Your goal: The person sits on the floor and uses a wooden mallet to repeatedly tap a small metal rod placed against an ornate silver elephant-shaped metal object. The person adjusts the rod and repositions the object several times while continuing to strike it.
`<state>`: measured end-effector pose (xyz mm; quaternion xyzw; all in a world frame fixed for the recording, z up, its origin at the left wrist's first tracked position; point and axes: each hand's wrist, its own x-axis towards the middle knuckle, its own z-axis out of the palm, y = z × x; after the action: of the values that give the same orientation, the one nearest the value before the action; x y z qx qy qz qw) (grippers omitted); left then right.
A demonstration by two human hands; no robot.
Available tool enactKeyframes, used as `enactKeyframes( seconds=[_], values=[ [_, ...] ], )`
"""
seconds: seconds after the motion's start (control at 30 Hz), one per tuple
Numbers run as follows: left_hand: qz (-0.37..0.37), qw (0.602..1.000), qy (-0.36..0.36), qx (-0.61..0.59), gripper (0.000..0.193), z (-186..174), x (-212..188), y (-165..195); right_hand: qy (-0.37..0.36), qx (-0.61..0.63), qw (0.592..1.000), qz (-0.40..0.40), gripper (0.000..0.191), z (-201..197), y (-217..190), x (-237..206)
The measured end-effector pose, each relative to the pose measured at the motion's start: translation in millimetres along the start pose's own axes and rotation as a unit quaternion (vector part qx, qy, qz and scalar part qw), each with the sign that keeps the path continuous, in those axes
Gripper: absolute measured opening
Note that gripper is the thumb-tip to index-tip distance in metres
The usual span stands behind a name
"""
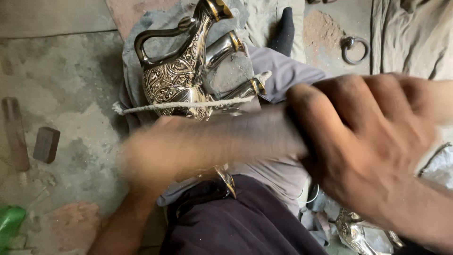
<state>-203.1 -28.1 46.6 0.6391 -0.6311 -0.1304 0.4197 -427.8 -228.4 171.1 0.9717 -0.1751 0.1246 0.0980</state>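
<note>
An engraved silver-and-brass metal vessel (177,78) with a curved handle lies on grey cloth (137,52) over my lap, and a white cord (155,106) is stretched across it. My right hand (368,141) is closed around one end of a long dark tool (255,134), which lies crosswise just below the vessel. My left hand (160,148) is at the tool's other end. It is heavily blurred by motion, so its fingers cannot be made out.
Two brown blocks (46,144) lie on the concrete floor at the left. A green object (9,222) shows in the bottom left corner. A metal ring (355,48) lies at the top right, and another shiny metal piece (358,231) at the bottom right. A dark-socked foot (284,30) rests beyond the vessel.
</note>
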Motion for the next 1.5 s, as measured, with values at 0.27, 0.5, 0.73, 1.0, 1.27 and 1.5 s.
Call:
enactKeyframes(
  seconds=[0.27, 0.5, 0.73, 1.0, 1.27, 1.5],
  values=[
    [-0.022, 0.982, 0.169, -0.079, 0.027, 49, -46, -39, 0.015, -0.106, 0.989, -0.107, 0.029, -32, -19, 17],
    [0.019, 0.975, 0.211, -0.061, 0.030, 61, -36, -40, 0.030, -0.006, 0.999, -0.042, 0.027, -32, -12, 17],
    [0.018, 0.981, 0.188, -0.034, 0.033, 54, -33, -36, 0.011, 0.137, 0.991, 0.004, 0.039, -19, -8, 22],
    [-0.038, 0.996, 0.021, 0.077, 0.035, 14, 17, -5, -0.108, 0.057, 0.990, 0.071, 0.028, 23, 21, -1],
    [-0.064, 0.981, -0.179, 0.025, 0.036, -6, 88, 22, -0.165, 0.318, 0.884, 0.299, 0.046, 72, 32, -36],
    [-0.067, 0.964, -0.257, 0.030, 0.027, -2, 108, 21, -0.088, 0.401, 0.805, 0.429, 0.036, 92, -3, -93]
  ],
)
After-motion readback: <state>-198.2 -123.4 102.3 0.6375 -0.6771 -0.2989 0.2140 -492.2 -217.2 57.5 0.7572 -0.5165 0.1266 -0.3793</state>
